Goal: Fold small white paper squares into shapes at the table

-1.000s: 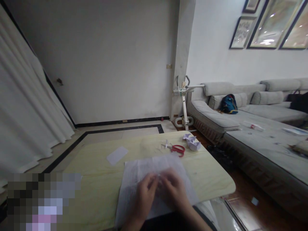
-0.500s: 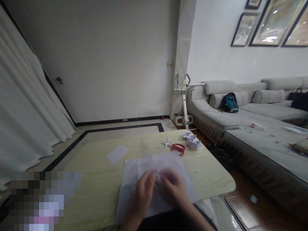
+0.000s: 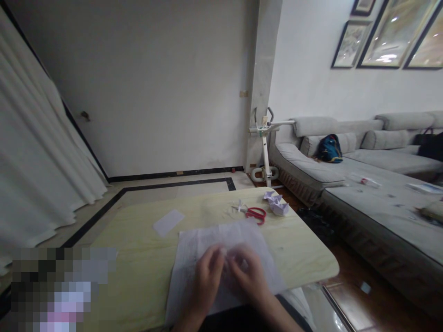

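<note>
The left hand (image 3: 210,267) and right hand (image 3: 246,267) pinch a small pale piece (image 3: 224,251) over a white sheet (image 3: 194,244).

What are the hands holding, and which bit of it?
A small whitish thing, at the fingertips of the left hand and right hand. It is too blurred to tell which part they hold.

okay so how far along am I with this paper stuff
The folded paper shapes near the scissors look finished. Your left hand and right hand pinch a small pale piece, too blurred to judge its stage. The flat paper piece looks unfolded, so it may be left; I can't tell how many are wanted.
</note>
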`<state>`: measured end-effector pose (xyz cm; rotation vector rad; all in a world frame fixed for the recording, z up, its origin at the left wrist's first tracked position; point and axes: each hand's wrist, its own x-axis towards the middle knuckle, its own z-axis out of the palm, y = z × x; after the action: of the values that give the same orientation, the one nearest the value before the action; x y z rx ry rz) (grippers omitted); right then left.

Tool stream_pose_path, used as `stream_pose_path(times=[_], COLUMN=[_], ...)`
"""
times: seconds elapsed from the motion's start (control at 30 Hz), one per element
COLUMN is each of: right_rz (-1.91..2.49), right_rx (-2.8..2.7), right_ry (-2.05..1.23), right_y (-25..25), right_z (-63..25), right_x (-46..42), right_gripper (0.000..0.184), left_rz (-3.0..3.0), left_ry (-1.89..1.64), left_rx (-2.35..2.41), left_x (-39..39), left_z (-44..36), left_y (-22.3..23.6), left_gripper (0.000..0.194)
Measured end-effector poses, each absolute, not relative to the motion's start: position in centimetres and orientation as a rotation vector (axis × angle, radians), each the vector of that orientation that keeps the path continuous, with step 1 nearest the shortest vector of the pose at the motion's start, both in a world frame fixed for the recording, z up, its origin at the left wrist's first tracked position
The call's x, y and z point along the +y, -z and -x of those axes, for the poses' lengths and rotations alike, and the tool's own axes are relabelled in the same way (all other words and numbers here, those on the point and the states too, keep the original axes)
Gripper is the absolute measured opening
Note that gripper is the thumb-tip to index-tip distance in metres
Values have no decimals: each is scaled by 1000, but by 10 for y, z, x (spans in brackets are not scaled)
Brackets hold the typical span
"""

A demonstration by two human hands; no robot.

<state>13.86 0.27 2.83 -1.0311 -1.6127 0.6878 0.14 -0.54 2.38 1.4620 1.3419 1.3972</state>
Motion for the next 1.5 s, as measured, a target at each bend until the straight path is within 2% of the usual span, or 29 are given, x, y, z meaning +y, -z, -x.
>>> stream_pose_path(times=[0.13,0.4,0.57,0.7,0.93,1.13,1.5], right_rz=[1075,982,1038,1140,1093,1175,1215], right_rx=[-1597,-1673,-1697,-1946,-2243,-2277,-2127], right_ry=[-669,-718,-644,-742,-746,-762,-827], right_y=[-28,-29,-47,-68,-71,-70,-57], right_z=[-142,-143,-166,-196,-204,-191,-192], right_x=[4,5,8,3,-14,-9,3], right_gripper=[16,12,11,12,38,21,22], left_rz=[-1434,-1510,-1510,-1497,-1484,-1481,-1487], left_ry=[-1374,-1319,-1329,-1322,-1271,-1278,-1185], left_rx=[1335,1298,1276,1311,1344,1308,1256], left_x=[-6,-4,-8,-9,-9,-7,-9], left_z=[-3,-4,-4,-5,-5,-4,-5], left_y=[-25,-29,-31,-33,-30,-27,-27], left_gripper=[33,28,25,27,30,28,25])
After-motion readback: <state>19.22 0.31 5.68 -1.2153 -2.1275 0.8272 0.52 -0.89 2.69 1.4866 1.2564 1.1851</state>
